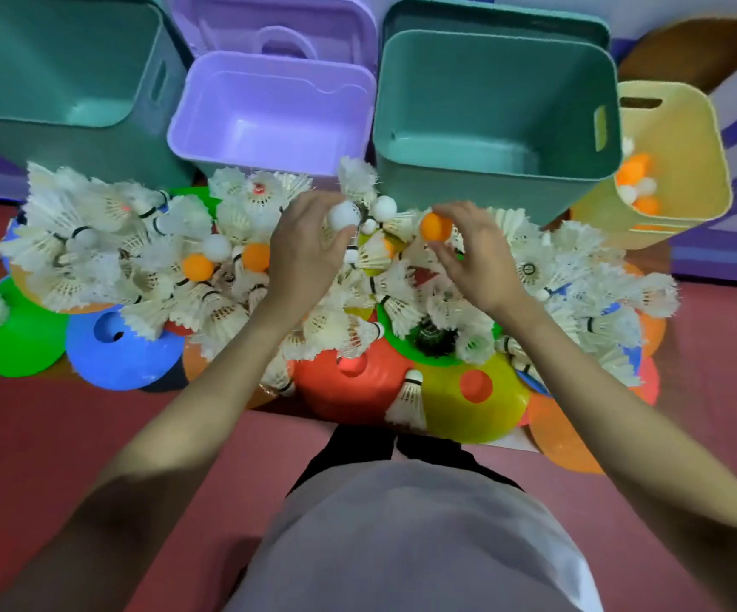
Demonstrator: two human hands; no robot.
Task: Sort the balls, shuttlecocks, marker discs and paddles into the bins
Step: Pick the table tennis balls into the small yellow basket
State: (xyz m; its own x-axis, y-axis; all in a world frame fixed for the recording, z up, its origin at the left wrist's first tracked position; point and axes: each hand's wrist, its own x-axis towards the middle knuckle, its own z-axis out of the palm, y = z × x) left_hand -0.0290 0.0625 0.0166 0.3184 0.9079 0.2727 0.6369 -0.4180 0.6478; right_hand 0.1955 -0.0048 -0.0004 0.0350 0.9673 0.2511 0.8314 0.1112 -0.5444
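On the red floor (26, 435), the left hand (304, 254) pinches a white ball (343, 215) and the right hand (472, 258) an orange ball (436, 226); both fingertip grips should hold until over the yellow bin (702, 125).

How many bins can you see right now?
4: a teal bin at far left, a purple bin beside it, a second teal bin right of that, and a yellow bin at far right holding balls. Lids stand behind; others may be hidden.
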